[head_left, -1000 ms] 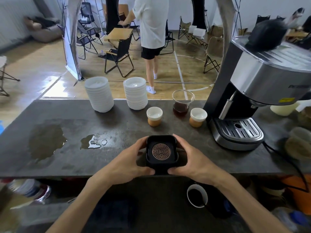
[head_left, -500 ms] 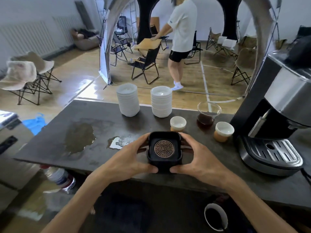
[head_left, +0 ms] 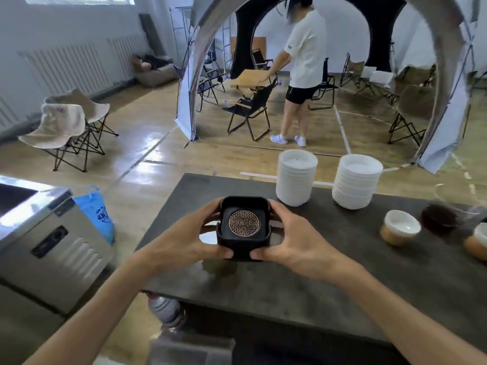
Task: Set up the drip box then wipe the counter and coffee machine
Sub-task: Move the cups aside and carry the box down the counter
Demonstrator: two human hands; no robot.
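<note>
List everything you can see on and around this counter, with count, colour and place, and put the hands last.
drip box: one, black with a round copper grille, held over the counter's left part
counter: one, dark grey, centre and right
stacks of bowls: two, white, far edge of the counter
small cups: two, white inside and tan outside, right side, one cut off by the frame
glass server: one, clear with dark liquid, between the cups
metal cabinet: one, silver, left of the counter
blue bag: one, behind the cabinet
bottle: one, clear, under the counter's near edge
left hand: grip on the box's left side
right hand: grip on the box's right side
</note>
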